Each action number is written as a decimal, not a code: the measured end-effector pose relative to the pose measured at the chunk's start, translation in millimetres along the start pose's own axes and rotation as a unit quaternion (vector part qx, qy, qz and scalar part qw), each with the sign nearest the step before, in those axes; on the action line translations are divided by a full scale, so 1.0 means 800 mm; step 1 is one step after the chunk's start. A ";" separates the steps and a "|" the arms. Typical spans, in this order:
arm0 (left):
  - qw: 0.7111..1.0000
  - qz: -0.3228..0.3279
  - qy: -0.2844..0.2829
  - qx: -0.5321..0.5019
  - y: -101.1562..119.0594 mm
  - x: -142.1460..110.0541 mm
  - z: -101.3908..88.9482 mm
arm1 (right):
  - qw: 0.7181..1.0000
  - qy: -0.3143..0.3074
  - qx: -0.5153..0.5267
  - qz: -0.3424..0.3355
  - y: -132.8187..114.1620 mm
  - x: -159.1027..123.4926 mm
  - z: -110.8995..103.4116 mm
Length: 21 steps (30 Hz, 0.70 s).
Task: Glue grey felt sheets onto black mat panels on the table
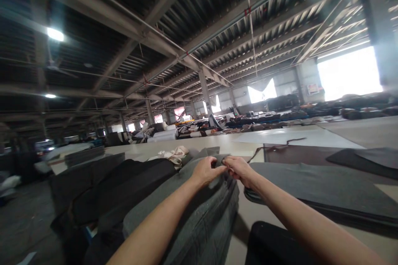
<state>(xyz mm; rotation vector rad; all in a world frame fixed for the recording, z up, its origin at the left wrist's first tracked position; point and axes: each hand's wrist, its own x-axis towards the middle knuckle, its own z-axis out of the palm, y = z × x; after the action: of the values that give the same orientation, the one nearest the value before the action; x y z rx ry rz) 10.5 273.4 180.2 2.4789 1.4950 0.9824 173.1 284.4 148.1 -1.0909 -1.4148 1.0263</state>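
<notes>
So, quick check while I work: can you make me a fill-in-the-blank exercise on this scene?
1. The left hand and right hand wear no gloves; they are ____.
2. The stack beneath them is ____ in color.
3. The cream cloth lies to the ____ of both hands.
4. The strap lies in the picture's ____ half.

Missing words: bare; gray; left; right.

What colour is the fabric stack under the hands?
The fabric stack is dark grey; it shows best in the head view.
</notes>
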 end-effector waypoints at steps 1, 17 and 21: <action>1.000 -0.003 0.002 -0.002 0.001 0.000 0.002 | 1.000 -0.004 -0.005 -0.020 -0.001 -0.002 0.001; 0.882 -0.220 0.374 -0.182 -0.049 0.015 -0.069 | 0.947 0.075 -0.311 0.041 0.036 0.029 -0.017; 0.834 -0.186 0.471 -0.220 -0.059 -0.001 -0.111 | 0.945 0.104 -0.307 0.028 0.040 0.018 -0.013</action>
<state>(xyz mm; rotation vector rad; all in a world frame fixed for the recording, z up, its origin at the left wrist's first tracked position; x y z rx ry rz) -75.3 275.6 231.9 1.2962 1.5514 2.2890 185.8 305.8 121.1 -1.6426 -1.5752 0.4815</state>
